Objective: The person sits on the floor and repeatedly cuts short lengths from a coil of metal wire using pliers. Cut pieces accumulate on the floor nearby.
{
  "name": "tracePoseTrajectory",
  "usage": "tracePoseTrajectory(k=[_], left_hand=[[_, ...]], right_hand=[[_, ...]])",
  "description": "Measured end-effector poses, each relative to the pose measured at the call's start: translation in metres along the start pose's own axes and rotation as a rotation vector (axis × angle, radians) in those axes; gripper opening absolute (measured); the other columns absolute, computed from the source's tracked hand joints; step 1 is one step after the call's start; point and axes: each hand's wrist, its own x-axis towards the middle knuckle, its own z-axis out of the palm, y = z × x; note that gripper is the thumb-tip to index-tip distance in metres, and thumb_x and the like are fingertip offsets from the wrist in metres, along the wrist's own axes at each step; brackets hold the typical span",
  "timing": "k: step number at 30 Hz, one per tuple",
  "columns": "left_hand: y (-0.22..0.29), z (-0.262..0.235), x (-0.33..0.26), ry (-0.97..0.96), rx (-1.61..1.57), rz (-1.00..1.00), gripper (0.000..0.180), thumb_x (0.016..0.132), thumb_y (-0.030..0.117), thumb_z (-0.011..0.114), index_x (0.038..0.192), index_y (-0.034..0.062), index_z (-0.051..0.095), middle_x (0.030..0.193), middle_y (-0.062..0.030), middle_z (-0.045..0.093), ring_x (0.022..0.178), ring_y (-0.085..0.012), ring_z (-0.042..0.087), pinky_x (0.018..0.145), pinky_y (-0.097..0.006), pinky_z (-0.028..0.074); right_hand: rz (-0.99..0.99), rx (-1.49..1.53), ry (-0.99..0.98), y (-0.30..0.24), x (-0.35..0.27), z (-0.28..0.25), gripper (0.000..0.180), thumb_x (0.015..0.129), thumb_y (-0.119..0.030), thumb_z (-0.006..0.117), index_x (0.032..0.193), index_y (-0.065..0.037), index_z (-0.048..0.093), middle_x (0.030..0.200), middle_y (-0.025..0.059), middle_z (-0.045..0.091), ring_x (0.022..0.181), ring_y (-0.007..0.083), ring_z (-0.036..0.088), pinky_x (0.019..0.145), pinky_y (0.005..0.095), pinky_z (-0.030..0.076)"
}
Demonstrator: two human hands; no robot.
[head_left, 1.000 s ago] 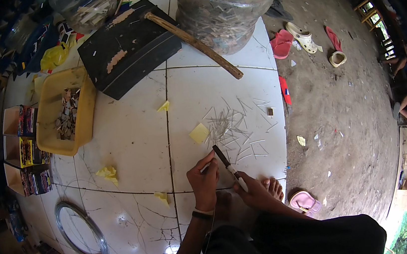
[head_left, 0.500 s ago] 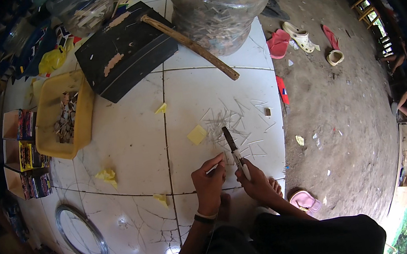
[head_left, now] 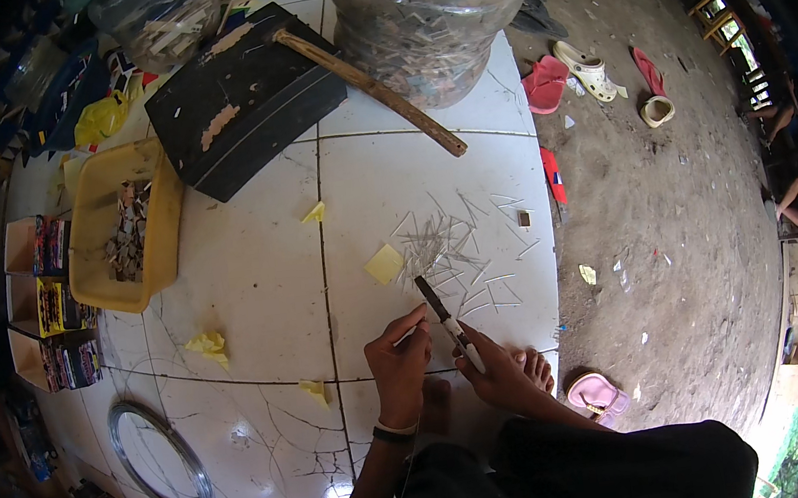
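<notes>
My right hand (head_left: 497, 373) grips a scissors-like hand tool (head_left: 447, 320) with a long dark blade end and pale handles. Its tip points up and left, toward a loose heap of short, thin, pale wire-like pieces (head_left: 438, 245) on the white tiles. Close beside the tool, my left hand (head_left: 399, 362) is closed in a pinch. A thin wire (head_left: 410, 464) runs down from it along the wrist to my lap; its end at the fingertips is too fine to make out. A yellow paper square (head_left: 384, 264) lies left of the heap.
A wire coil (head_left: 130, 476) lies lower left. Beyond are a yellow tub (head_left: 85, 255) of scraps, small boxes (head_left: 23, 302), a black case (head_left: 244, 99) under a wooden stick (head_left: 371, 90), and a big clear plastic container (head_left: 433, 29). Sandals (head_left: 585, 70) lie on the dirt floor at right.
Both hands have shifted slightly left. The tool has moved left and toward me with my right hand, its tip now at the heap's near left edge. Both grips look the same.
</notes>
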Motion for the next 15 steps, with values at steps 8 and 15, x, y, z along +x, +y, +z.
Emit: tracePoseTrajectory(k=[8, 15], left_hand=[[-0.002, 0.000, 0.000, 0.006, 0.009, 0.001, 0.027, 0.097, -0.002, 0.064, 0.122, -0.0004, 0.072, 0.078, 0.0032, 0.060, 0.064, -0.0034, 0.048, 0.056, -0.020, 0.037], [-0.006, -0.001, 0.000, 0.001, 0.044, 0.013, 0.028, 0.096, -0.002, 0.064, 0.122, 0.0002, 0.073, 0.081, 0.0038, 0.061, 0.064, -0.0026, 0.047, 0.056, -0.019, 0.037]], right_hand=[[0.052, 0.007, 0.008, -0.007, -0.001, -0.001, 0.043, 0.099, -0.012, 0.063, 0.138, -0.001, 0.049, 0.104, 0.0157, 0.068, 0.101, 0.0301, 0.066, 0.093, 0.0395, 0.049], [0.233, -0.041, -0.071, -0.012, -0.002, -0.003, 0.033, 0.097, -0.019, 0.067, 0.122, -0.002, 0.053, 0.099, 0.0170, 0.072, 0.099, 0.0343, 0.070, 0.089, 0.0432, 0.050]])
